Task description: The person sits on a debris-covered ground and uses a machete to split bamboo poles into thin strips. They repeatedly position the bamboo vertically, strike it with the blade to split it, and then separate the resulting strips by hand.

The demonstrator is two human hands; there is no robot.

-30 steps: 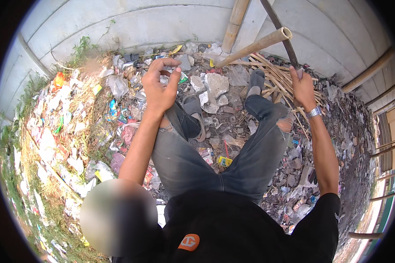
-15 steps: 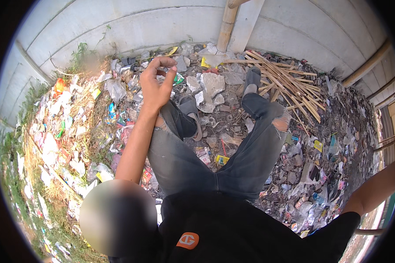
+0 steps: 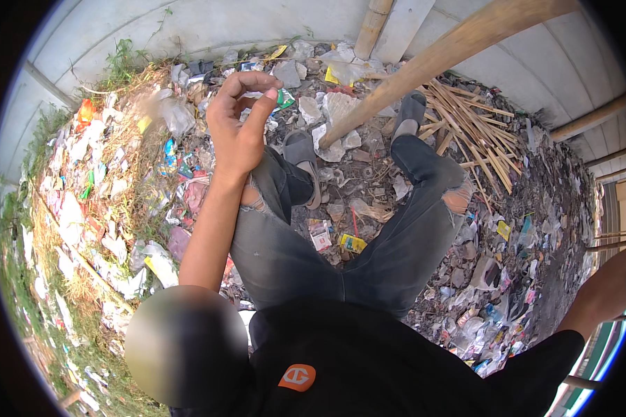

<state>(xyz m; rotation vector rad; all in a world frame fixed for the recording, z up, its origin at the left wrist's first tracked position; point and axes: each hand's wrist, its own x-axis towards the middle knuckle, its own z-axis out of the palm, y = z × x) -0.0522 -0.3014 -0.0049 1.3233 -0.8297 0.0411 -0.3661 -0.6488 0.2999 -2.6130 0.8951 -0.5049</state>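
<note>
My left hand [image 3: 240, 125] is held over my left knee, its fingers loosely curled and the thumb tip close to the index fingertip. A gap shows inside the curl, and I see nothing held there. From the upper right a long brown wooden pole [image 3: 435, 68] slants down, its lower end over the pale broken stones [image 3: 339, 108] between my feet. Whether that end touches them I cannot tell. My right forearm [image 3: 605, 288] runs out past the right edge, so that hand is out of sight, and what holds the pole is not shown.
Thin wooden sticks [image 3: 469, 132] lie in a heap beyond my right foot. Litter and rubble [image 3: 483, 278] cover the ground around my legs. A pale panel wall [image 3: 209, 28] stands ahead, with an upright post [image 3: 373, 28]. Dry grass grows at the left.
The pole has swung down into view; before, only a bit of it showed at the top edge. My left hand stays in nearly the same pose. The view has shifted slightly.
</note>
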